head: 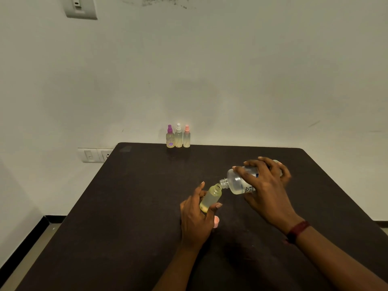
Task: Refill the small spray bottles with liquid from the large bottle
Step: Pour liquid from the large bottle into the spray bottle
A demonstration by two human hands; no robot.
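A pale wall (231, 70) fills the upper half of the view, with a dark table (126, 206) pushed against it.

The right hand (266, 185) comes in from the lower right and grips the large bottle (237, 181) from above. Its fingers are spread and curled over the clear body and the thumb reaches round the near side. The left hand (195, 219) rises from the bottom centre and holds the small bottle (211, 199). The thumb is pressed across the front of it, the fingers are wrapped behind, and the forefinger stands up beside the shoulder.

The large bottle lies nearly on its side above the middle of the table. Its uncapped neck points left and slightly down, and a little pale liquid is pooled along its lower side. Its mouth meets the open mouth of the small bottle, which tilts to the right and is filled with pale yellow liquid almost to the shoulder.

At the far edge of the table, against the wall, three capped spray bottles stand upright in a close row: one with a purple top (170, 139), one with a white top (178, 139) and one with a pink top (186, 139). All three hold pale liquid.

A dark red band (297, 231) circles the right wrist. A small pink cap (216, 222) shows just below the left hand, and whether the hand holds it or it rests on the table cannot be told.
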